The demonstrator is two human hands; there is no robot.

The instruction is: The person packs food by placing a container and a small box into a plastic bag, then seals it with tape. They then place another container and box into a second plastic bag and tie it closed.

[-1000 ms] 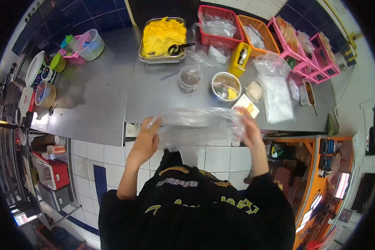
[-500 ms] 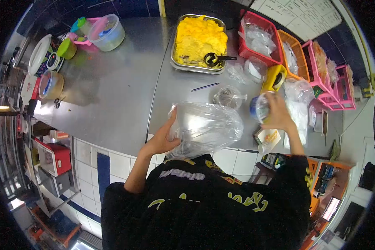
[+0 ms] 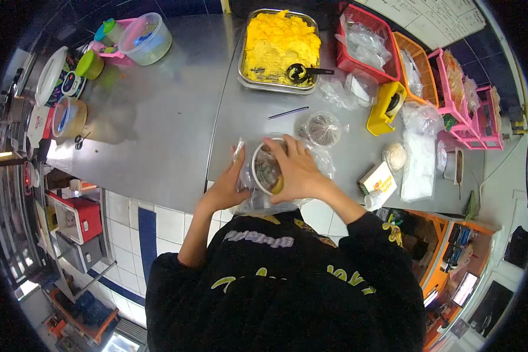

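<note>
My right hand grips a round clear tub with a pale rim, tilted on its side; dark and yellowish contents show inside. My left hand holds the left edge of a clear plastic bag at the counter's front edge. The tub is over or inside the bag's opening; which one I cannot tell. Just behind sits a small knotted clear bag with brown contents. A purple pen lies farther back.
A metal tray of yellow food with a black scoop stands at the back. Red basket, orange basket, yellow tape dispenser, small box and pink racks are right. Plastic containers stand back left.
My right hand has moved left with the tub, from beside the small box to the clear bag. The bag now lies lower and flatter between my hands. The view has shifted slightly.
</note>
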